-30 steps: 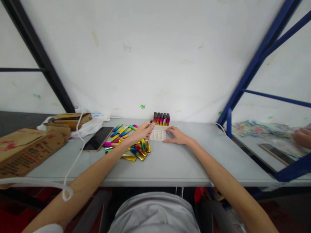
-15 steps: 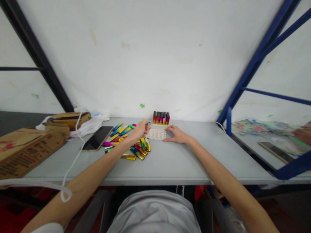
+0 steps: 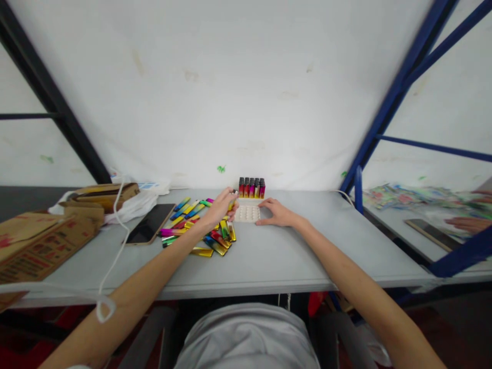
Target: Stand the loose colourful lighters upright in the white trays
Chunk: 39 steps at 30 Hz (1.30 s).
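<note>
My left hand [image 3: 220, 209] is closed around a lighter [image 3: 231, 205], its dark top poking out above the fingers beside the left edge of a white tray [image 3: 248, 214]. Rows of small round hollows or bumps cover the tray; which of the two I cannot tell. At the tray's right edge, my right hand [image 3: 280, 213] holds it between thumb and fingertips. Just behind the tray stands an upright block of red, pink and gold lighters [image 3: 252, 188] with black tops. Under and around my left wrist lies a loose pile of shiny multicoloured lighters [image 3: 217, 243].
Left of the pile lies a dark phone [image 3: 150, 224]. Cardboard boxes [image 3: 49, 238], white plastic and a white cable [image 3: 114, 256] take up the left side. A blue metal frame [image 3: 384, 113] rises on the right; beyond it are another person's hand [image 3: 471, 224], a phone and colourful packets.
The lighter in my left hand has tilted more upright, showing its yellow side near the tray. My right hand stays at the tray's edge. The whole view has shifted slightly.
</note>
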Each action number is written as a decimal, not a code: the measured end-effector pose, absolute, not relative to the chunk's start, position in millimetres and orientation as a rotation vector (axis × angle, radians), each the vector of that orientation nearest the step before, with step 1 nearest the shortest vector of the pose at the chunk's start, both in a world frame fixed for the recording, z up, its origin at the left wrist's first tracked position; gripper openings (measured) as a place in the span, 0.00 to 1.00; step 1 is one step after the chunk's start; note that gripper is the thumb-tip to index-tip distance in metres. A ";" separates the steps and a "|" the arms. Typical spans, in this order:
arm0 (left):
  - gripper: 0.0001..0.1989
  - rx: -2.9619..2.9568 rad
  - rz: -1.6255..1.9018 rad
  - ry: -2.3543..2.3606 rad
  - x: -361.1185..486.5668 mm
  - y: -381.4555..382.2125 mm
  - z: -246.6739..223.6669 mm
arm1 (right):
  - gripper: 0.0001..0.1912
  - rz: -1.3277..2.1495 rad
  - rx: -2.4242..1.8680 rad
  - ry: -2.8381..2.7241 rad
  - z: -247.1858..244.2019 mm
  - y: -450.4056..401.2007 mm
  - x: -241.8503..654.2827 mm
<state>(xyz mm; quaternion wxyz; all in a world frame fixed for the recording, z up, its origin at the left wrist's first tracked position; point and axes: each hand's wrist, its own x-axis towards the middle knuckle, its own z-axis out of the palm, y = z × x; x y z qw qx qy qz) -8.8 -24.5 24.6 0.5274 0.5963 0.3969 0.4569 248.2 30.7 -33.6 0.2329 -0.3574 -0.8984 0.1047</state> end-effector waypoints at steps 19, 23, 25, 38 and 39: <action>0.16 2.175 1.043 1.001 14.3 5.3 7.2 | 0.38 0.287 -1.007 -2.449 -35.6 29.2 247.2; 0.17 2.193 0.994 0.999 14.1 9.4 5.1 | 0.39 0.293 -1.016 -2.442 -35.3 29.1 246.8; 0.17 2.191 0.997 0.990 13.2 10.9 4.4 | 0.39 0.300 -1.016 -2.443 -35.2 29.1 247.0; 0.16 2.326 0.984 1.031 16.0 11.6 2.1 | 0.39 0.288 -0.983 -2.456 -35.7 30.7 246.7; 0.17 2.319 0.987 1.033 16.3 11.4 2.2 | 0.38 0.287 -0.982 -2.457 -35.5 30.7 246.7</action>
